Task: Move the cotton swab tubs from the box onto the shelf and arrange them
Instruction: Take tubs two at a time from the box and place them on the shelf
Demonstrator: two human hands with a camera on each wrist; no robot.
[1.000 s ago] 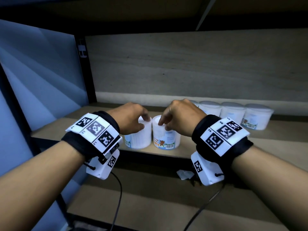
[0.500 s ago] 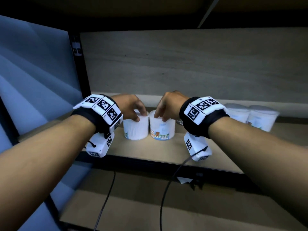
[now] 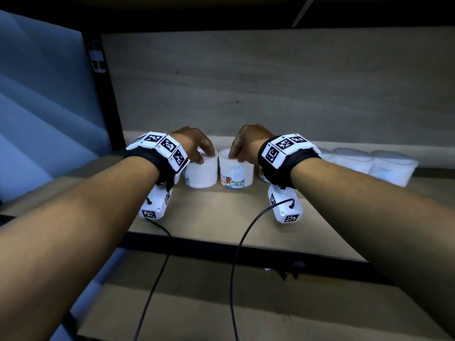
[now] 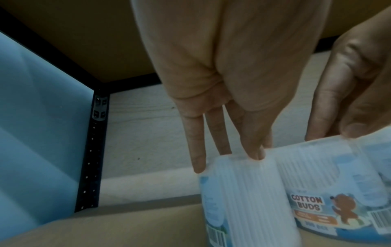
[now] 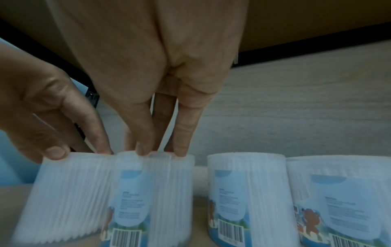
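Note:
Two white cotton swab tubs stand side by side on the wooden shelf [image 3: 216, 217], near the back wall. My left hand [image 3: 204, 156] grips the left tub [image 3: 202, 173] by its lid rim from above, fingertips [image 4: 255, 155] on the lid and the thumb on the near edge. My right hand [image 3: 234, 155] holds the right tub [image 3: 237, 173], which carries a bear label, the same way, its fingertips [image 5: 180, 151] on the rim. The left tub [image 4: 239, 197] touches the right tub [image 4: 317, 192]. Both tubs sit upright on the board.
A row of more tubs [image 3: 391, 167] runs along the back to the right, the nearest [image 5: 247, 192] a small gap from the held one. A black upright post [image 3: 103, 99] and blue panel [image 3: 37, 107] close the left side. Wrist cables hang over the lower board [image 3: 270, 311].
Both hands have pushed their tubs from the shelf's front edge back toward the wall, into line with the row on the right. The grips on the lids are unchanged.

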